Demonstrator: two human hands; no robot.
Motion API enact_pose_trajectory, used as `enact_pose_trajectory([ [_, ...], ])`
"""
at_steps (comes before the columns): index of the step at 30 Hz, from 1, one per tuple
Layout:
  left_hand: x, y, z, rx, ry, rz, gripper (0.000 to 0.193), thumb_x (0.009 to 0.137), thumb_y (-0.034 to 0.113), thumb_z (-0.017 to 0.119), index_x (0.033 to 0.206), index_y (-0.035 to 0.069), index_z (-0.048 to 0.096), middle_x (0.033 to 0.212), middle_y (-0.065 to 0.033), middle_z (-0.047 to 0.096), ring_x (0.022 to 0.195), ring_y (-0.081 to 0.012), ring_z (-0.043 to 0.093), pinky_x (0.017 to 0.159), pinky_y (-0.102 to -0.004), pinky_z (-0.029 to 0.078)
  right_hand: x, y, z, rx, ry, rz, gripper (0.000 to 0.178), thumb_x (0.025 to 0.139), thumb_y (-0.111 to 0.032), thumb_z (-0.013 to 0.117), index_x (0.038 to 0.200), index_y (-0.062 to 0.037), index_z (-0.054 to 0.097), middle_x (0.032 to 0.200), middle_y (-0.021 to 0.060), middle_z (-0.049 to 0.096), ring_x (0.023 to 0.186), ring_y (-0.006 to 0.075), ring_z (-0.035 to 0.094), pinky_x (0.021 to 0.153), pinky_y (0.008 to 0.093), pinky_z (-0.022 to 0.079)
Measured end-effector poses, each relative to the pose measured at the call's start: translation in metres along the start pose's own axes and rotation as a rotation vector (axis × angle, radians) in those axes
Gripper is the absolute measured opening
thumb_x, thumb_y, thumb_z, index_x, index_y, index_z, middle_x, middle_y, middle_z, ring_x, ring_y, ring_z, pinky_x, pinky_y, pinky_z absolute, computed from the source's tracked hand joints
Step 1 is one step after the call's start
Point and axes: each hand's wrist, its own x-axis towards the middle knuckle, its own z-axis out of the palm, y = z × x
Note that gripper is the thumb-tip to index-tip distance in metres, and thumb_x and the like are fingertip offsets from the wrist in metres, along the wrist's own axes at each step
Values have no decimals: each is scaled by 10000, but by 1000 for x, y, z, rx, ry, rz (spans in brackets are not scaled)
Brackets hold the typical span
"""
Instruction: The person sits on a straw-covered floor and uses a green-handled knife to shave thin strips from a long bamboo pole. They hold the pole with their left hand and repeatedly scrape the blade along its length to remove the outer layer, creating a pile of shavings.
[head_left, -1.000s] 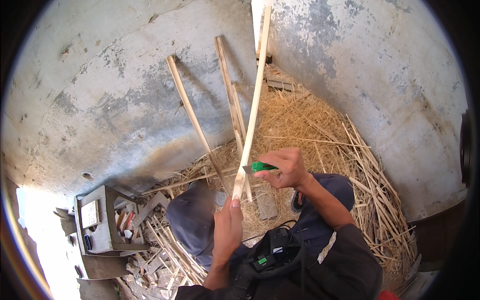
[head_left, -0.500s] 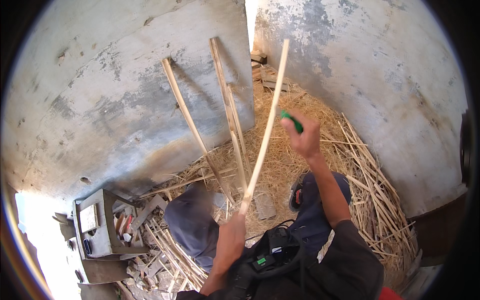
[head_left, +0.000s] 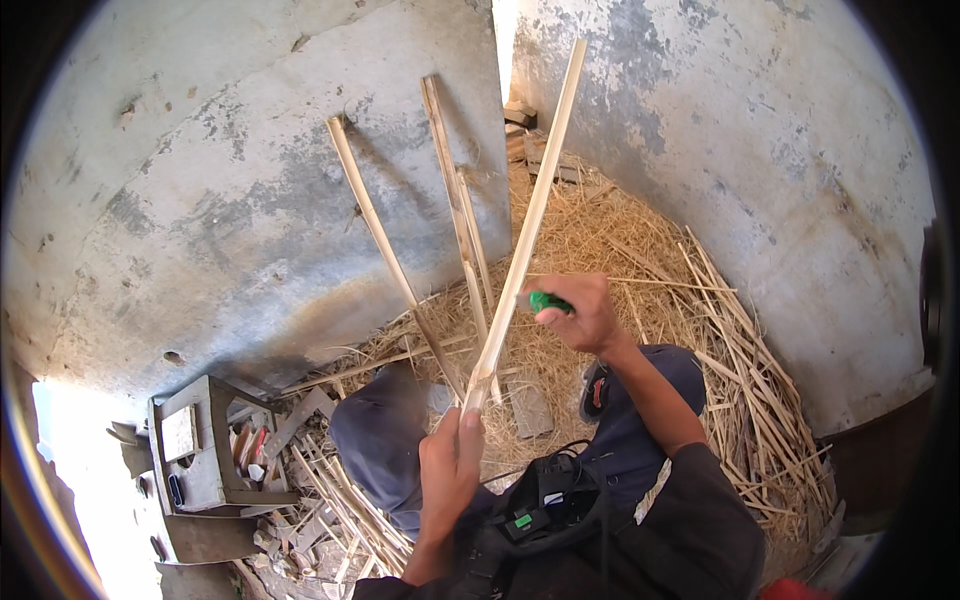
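My left hand [head_left: 452,462] is closed around the lower end of a long, pale bamboo strip [head_left: 545,175], which slants up and away to the right. A joint shows on the strip just above my left fingers. On the strip's right side, my right hand [head_left: 585,312] grips a green-handled knife [head_left: 548,302]. Its short blade lies against or very close to the strip's edge; whether they touch I cannot tell. My left thumb lies along the strip.
Several strips, one of them a pale pole [head_left: 370,215], lean against the left wall [head_left: 230,220]. Shavings [head_left: 590,235] cover the floor ahead. A heap of thin sticks [head_left: 760,400] lies right, against the right wall [head_left: 780,180]. A wooden stool-like box [head_left: 205,440] stands left.
My right hand with the knife has come down and toward me along the strip. The strip's far end has risen, and my left hand has shifted slightly left.
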Motion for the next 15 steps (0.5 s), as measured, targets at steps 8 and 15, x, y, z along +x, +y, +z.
enact_pose_trajectory([
  [8, 8, 10, 7, 23, 77, 68, 295, 1138, 178, 596, 937, -37, 577, 702, -210, 623, 574, -344, 607, 595, -418, 487, -5, -23, 11, -63, -143, -210, 380, 925, -497, 842, 962, -123, 788, 815, 18, 775, 589, 219, 699, 540, 343, 532],
  [15, 10, 17, 8, 17, 49, 37, 289, 1143, 180, 580, 960, -43, 603, 683, -201, 611, 579, -340, 620, 591, -446, 470, -2, -30, 8, -99, -85, -207, 374, 907, -499, 860, 946, -134, 789, 811, 8, 773, 574, 204, 685, 533, 336, 527],
])
